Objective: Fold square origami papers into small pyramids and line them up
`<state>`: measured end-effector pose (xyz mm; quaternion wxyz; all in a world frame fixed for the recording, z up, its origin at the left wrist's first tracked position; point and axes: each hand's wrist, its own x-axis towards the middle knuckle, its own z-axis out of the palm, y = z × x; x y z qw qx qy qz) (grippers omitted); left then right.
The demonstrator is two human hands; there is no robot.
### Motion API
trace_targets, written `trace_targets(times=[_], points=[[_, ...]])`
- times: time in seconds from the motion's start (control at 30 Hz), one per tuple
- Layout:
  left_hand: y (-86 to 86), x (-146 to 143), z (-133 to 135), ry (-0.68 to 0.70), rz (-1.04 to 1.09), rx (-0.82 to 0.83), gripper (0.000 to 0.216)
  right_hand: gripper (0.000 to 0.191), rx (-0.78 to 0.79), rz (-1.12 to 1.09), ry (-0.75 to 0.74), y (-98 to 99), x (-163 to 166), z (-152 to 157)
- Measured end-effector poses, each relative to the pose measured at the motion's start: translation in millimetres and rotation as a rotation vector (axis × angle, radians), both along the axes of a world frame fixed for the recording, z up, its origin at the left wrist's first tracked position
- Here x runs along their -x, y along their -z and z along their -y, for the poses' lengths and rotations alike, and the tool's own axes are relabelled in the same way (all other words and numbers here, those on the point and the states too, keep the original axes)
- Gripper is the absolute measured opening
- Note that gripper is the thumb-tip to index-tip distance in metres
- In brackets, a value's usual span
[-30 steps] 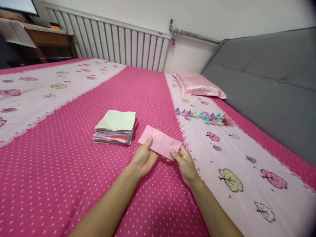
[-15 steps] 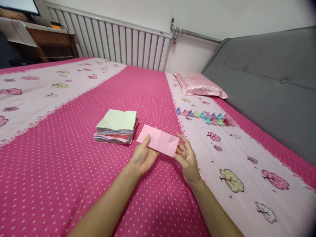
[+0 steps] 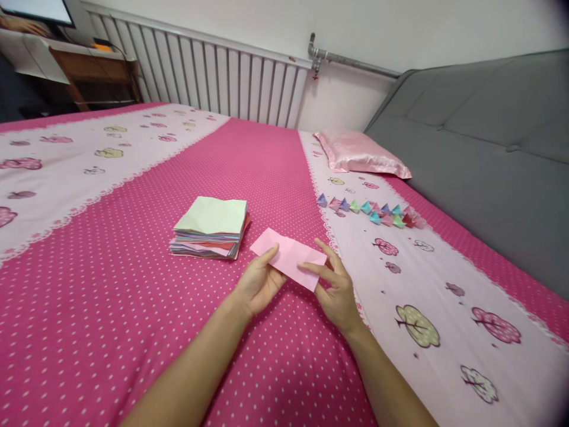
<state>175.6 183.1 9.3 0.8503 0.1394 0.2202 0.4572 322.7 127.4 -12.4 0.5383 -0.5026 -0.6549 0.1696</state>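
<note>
A pink sheet of paper (image 3: 290, 256), folded into a creased rectangle, is held above the bed between both hands. My left hand (image 3: 260, 283) grips its left part, thumb on top and the other fingers underneath. At the right end, my right hand (image 3: 336, 290) has one finger lying across the paper's face and another raised behind the edge; some fingers are hidden below. Left of the hands lies a stack of coloured paper (image 3: 211, 228) with a pale green sheet on top. Several small folded paper shapes (image 3: 376, 207) stand in two rows on the right.
The bed has a pink dotted and tree-printed cover (image 3: 267, 154). A pink satin pillow (image 3: 360, 155) rests near the grey headboard (image 3: 480, 130). A white radiator (image 3: 213, 74) runs along the wall. A person's hand (image 3: 22, 25) rests on the desk (image 3: 89, 65) at the far left.
My right hand has shifted its fingers, one now reaching over the paper's face. The pink paper has tilted slightly and bends more at its middle crease. My left hand keeps its hold.
</note>
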Motion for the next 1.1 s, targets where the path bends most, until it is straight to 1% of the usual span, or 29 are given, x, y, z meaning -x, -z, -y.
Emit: trace_targets(times=[0.13,0.2,0.27,0.4,0.53,0.6,0.67,0.8,0.97,1.03,1.1], points=[[2.3,-2,4,-0.012,-0.085,-0.072,0.031,0.031,-0.005,-0.041,-0.015,0.4,-1,0],[2.4,-3,5,0.004,-0.12,-0.109,0.035,0.028,-0.006,-0.043,-0.012,0.9,-2,-1],[1.9,-3,6,0.038,-0.161,-0.141,0.033,0.024,-0.002,-0.031,-0.005,0.4,-2,-2],[0.3,-1,8,0.116,-0.191,-0.206,0.023,0.014,0.013,-0.018,0.028,-3.2,-1,-2],[-0.7,1,12,0.213,-0.185,-0.313,0.025,0.01,0.04,-0.054,0.101,-6.0,2,-1],[0.3,1,13,0.242,-0.188,-0.359,0.032,0.01,0.055,-0.061,0.136,-5.4,3,-1],[2.5,-1,14,0.233,-0.189,-0.38,0.036,0.011,0.066,-0.085,0.172,-3.4,4,-1],[7.5,-4,13,0.214,-0.211,-0.355,0.027,0.019,0.13,-0.195,0.208,1.3,6,-1],[7.0,-4,13,0.214,-0.244,-0.329,0.027,0.037,0.181,-0.424,0.203,2.1,6,-2],[6.3,-4,13,0.198,-0.285,-0.325,0.025,0.037,0.219,-0.485,0.191,2.0,5,-3],[6.9,-5,11,0.173,-0.323,-0.322,0.023,0.033,0.263,-0.536,0.163,2.7,5,-3]])
